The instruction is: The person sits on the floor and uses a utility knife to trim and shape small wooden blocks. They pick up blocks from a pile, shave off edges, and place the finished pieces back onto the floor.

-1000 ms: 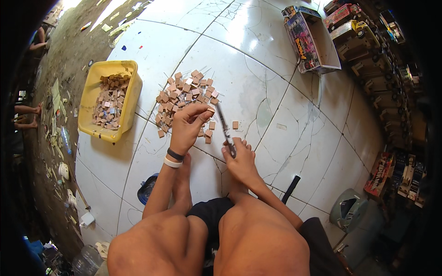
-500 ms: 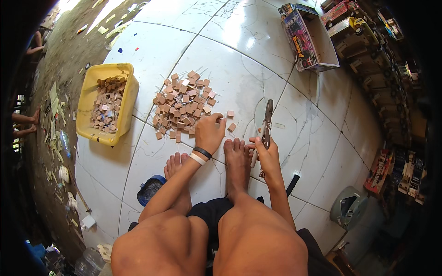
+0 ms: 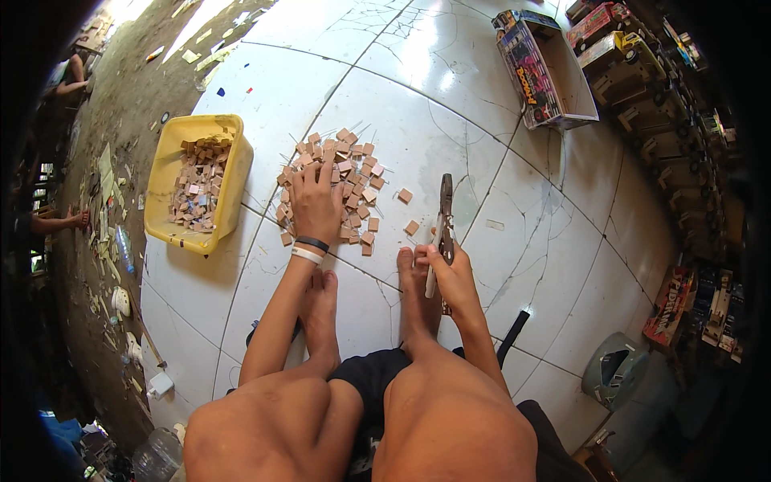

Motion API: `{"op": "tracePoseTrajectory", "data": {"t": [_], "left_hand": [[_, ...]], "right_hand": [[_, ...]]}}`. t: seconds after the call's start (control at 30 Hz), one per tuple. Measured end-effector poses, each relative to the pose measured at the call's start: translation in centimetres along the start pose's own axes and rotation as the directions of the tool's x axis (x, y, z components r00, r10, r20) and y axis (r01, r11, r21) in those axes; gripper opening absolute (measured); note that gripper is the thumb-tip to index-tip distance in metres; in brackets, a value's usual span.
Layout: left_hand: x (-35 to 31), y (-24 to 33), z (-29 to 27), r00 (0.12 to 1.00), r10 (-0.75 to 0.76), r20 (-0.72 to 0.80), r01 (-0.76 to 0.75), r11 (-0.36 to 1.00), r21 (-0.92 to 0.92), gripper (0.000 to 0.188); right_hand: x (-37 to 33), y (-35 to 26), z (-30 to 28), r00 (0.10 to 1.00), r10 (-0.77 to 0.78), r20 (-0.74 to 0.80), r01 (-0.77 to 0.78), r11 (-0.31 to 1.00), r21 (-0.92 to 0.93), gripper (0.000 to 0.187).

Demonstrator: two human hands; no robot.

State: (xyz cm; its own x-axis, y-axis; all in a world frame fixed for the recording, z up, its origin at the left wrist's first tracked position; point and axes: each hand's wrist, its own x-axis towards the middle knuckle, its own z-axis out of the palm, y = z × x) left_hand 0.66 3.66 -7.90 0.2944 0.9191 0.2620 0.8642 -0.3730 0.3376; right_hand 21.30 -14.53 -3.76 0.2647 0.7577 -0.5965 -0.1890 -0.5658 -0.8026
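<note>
A loose pile of small brown square wooden blocks (image 3: 353, 193), with thin metal pins or wires poking out, lies on the tiles in front of my feet. My left hand (image 3: 316, 201) rests on its left side, palm down, fingers stretched and somewhat apart; whatever lies under the fingertips is hidden. Two wristbands, one black and one white, circle that wrist. To the right of the pile, my right hand (image 3: 451, 273) grips a pair of dark metal pliers (image 3: 446, 201), jaws pointing away from me. One pale handle of the pliers shows beside my fingers.
A yellow plastic tub (image 3: 245, 161) with similar blocks stands left of the pile. Two single blocks lie right of it. An open printed carton (image 3: 530, 76) is at the far right, near rows of toy trucks (image 3: 618, 52). A grey-green container (image 3: 614, 373) stands at the right.
My left hand has moved left and away from me, from the pile's near right edge onto its top, fingers now spread. The pliers have turned slightly more upright in my right hand.
</note>
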Motion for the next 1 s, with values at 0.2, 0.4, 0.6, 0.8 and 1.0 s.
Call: {"op": "tracePoseTrajectory", "data": {"t": [0.2, 0.4, 0.6, 0.8, 1.0], "left_hand": [[1.8, -0.9, 0.1, 0.987, -0.085, 0.135, 0.088, 0.996, -0.015, 0.033], [2.6, -3.3, -2.5, 0.948, -0.221, 0.228, 0.312, 0.781, -0.541, 0.023], [0.8, -1.0, -4.8, 0.921, -0.321, 0.220, 0.314, 0.277, -0.908, 0.022], [-0.4, 1.9, -5.5, 0.952, -0.257, 0.167, 0.271, 0.450, -0.851, 0.016], [-0.8, 2.8, -5.7, 0.965, -0.243, 0.102, 0.229, 0.582, -0.780, 0.016]], "right_hand": [[-0.4, -0.7, 0.8, 1.000, -0.023, -0.012, 0.023, 1.000, -0.002, 0.034], [-0.6, -0.2, 0.7, 0.996, -0.017, 0.088, 0.029, 0.991, -0.134, 0.037], [-0.8, -0.4, 2.5, 0.973, 0.089, 0.214, 0.015, 0.896, -0.443, 0.053], [-1.6, -3.0, 4.3, 0.971, 0.092, 0.222, 0.093, 0.709, -0.699, 0.062], [-1.8, -3.5, 4.7, 0.979, 0.033, 0.202, 0.123, 0.695, -0.709, 0.060]]}}
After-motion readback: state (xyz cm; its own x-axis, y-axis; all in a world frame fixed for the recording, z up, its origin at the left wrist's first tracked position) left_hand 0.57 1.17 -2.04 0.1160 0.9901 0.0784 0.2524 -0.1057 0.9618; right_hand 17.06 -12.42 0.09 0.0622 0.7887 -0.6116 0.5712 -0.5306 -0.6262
